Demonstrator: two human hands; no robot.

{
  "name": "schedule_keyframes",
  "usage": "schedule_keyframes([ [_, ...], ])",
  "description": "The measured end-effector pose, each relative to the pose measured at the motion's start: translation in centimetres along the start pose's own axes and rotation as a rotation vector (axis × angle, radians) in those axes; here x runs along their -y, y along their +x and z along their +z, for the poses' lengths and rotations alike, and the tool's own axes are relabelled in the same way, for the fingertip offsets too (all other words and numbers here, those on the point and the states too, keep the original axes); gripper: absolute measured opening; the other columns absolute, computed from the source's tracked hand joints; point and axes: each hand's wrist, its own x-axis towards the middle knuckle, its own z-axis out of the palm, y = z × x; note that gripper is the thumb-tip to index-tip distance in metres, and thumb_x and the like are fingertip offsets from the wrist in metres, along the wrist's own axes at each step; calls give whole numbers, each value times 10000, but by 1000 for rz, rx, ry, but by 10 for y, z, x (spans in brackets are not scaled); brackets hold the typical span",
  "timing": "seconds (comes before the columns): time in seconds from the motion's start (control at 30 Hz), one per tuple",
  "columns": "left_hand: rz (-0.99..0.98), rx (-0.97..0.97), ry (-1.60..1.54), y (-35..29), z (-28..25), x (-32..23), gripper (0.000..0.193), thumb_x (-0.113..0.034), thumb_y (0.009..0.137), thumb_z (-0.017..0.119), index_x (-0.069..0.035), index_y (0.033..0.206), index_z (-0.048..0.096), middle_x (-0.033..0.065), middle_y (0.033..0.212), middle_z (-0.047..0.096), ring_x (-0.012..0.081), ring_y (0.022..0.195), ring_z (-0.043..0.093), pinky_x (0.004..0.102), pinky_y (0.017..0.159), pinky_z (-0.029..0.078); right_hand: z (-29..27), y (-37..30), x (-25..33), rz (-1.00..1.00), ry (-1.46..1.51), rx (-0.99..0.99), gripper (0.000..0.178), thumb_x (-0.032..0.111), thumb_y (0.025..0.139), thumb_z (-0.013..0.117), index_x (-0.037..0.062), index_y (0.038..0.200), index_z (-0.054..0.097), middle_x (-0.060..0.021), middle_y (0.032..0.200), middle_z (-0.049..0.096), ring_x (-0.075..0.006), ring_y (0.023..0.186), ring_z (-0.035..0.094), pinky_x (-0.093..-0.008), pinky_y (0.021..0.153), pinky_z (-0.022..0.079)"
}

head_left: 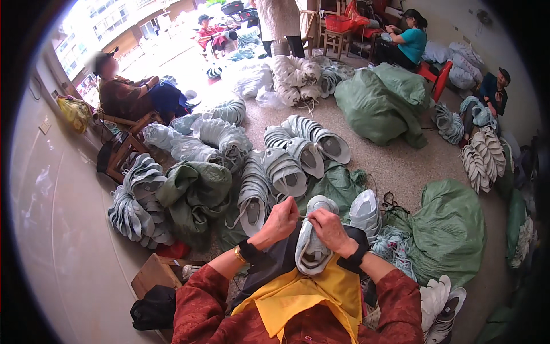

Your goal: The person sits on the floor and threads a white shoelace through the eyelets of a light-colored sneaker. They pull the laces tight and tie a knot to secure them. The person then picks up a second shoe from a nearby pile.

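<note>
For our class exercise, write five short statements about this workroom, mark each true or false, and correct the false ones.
1. The right hand is over a pale shoe. True.
2. The person's sleeves are blue. False: the sleeves are dark red.
3. A gold-coloured bracelet is on the left wrist. True.
4. The right wrist is bare. False: it has a black band.
5. A green sack lies to the right of the right hand. True.

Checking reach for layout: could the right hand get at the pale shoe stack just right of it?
Likely yes: nothing visible blocks the way from the right hand to the pale shoe stack, though its grip seems busy with a lace at the grey shoe.
</note>
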Motion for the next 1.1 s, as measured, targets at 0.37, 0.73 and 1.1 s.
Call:
schedule_keyframes([
  [0.37,196,-101,260,-5,28,-5,199,-13,812,645,-31,979,538,159,903,588,405,900,575,489,778,470,2,1,-3,25,-107,-15,124,128,956,611,28,960,684,-182,910,671,-402,882,663,-484,754,531],
  [0.73,296,23,552,-2,36,10,60,-68,886,619,-58,916,567,124,806,575,347,886,578,442,809,448,4,-2,-8,29,-72,-18,125,152,946,633,38,956,683,-168,920,660,-402,875,656,-486,737,520],
  [1.1,170,131,482,-9,37,8,60,-55,883,576,-24,933,586,182,828,611,416,788,634,507,656,494,-27,-32,-10,113,-105,-90,181,42,884,651,11,1061,677,-204,982,680,-401,938,665,-472,813,541],
])
